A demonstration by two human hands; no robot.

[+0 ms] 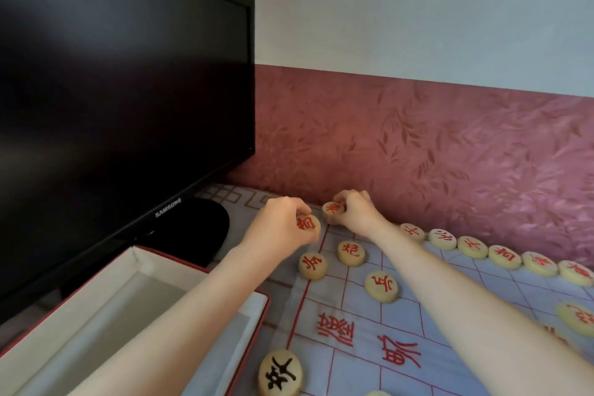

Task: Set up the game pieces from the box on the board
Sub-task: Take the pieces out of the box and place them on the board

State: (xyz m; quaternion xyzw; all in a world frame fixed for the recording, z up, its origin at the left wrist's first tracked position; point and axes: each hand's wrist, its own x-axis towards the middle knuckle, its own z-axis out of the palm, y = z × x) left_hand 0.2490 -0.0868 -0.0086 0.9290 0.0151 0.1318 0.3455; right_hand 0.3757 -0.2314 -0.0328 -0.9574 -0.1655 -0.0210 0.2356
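A black Samsung monitor [122,100] stands before a maroon leaf-patterned wall panel [418,151].

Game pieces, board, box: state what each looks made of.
The game pieces: probably pale wood, smooth, with carved, painted characters. The board: likely a thin cloth or paper sheet, matte, printed red lines. The box: seemingly cardboard, red outside, white lining.

Pale, smooth wooden pieces [381,286] lie on a thin, creased paper-like board [450,325] beside a glossy black monitor [122,90].
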